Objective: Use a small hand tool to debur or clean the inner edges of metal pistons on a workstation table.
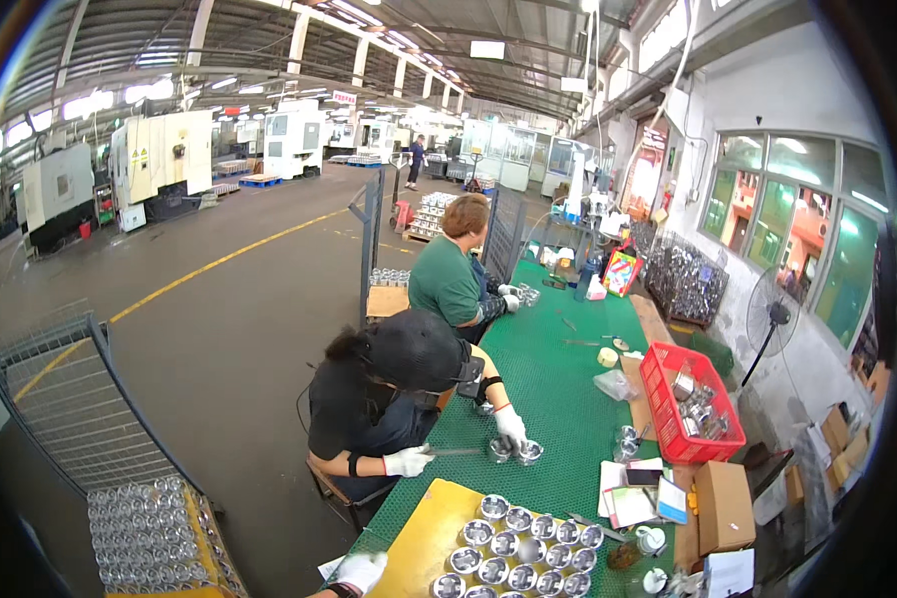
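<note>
My left hand (359, 571), in a white glove with a black band at the wrist, comes in at the lower edge. It is beside the near left edge of a yellow board (427, 518). Its fingers are too small and bunched to read, and I cannot make out anything in them. Several shiny metal pistons (505, 543) stand in rows on the board, right of that hand. A pale round blur (531, 551) lies over the middle of the rows. My right hand does not show.
Beyond the board, a black-capped person (409, 349) holds a file-like tool (455, 452) and touches pistons on the green table (528, 369). Farther off sits a person in green (448, 269). A red crate (658, 384) and cardboard box (725, 506) stand right; pistons fill a pallet (149, 533) left.
</note>
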Demonstrator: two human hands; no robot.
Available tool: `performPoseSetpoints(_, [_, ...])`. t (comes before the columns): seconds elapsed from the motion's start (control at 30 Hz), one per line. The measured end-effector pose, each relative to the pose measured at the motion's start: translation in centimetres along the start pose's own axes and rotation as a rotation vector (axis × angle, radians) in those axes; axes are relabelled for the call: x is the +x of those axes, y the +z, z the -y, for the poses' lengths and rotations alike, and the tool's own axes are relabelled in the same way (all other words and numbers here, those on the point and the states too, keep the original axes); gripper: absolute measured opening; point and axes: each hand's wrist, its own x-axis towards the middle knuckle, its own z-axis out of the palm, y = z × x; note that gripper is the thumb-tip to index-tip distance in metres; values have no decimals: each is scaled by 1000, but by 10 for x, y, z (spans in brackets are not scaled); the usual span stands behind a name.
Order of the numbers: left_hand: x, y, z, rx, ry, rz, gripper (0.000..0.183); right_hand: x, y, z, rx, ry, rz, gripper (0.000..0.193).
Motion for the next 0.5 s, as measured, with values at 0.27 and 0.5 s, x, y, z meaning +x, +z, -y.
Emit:
performPoseSetpoints(0.27, [-116, -163, 52, 153, 69, -572, 25, -56, 95, -11, -364, -177, 581, 34])
performPoseSetpoints(0.5, [-293, -119, 119, -495, -705, -252, 60, -69, 216, -43, -676, -461, 1239, 36])
